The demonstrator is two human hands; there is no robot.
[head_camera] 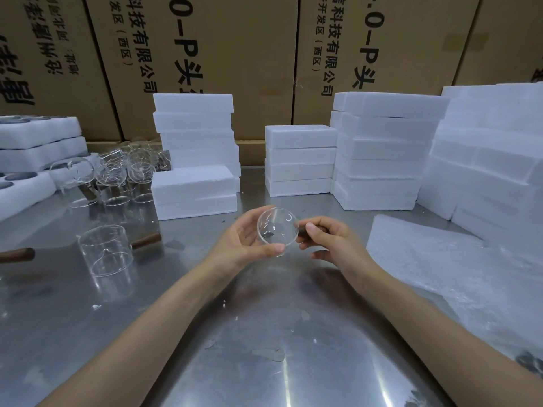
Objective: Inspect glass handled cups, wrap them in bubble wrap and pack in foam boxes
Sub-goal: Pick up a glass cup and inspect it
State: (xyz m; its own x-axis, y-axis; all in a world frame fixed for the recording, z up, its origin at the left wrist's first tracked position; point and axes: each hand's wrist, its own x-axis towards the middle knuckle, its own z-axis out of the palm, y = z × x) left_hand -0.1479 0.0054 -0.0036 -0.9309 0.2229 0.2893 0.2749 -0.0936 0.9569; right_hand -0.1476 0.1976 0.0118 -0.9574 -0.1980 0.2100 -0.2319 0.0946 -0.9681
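Both hands up over steel table (264, 333). Left hand (244, 239) half-open, fingers cradling cup (277, 230), thumb on rim. Right hand (329, 237) pinching its brown handle (304, 229). I see cup tilted, mouth toward me, mid-table. Bubble wrap (440, 259) right; foam boxes (299, 160) stacked behind; another cup (104, 249) left.

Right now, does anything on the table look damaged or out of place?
Nothing looks damaged. The held cup shows no crack. Only oddity: small white crumbs scattered on the metal table.
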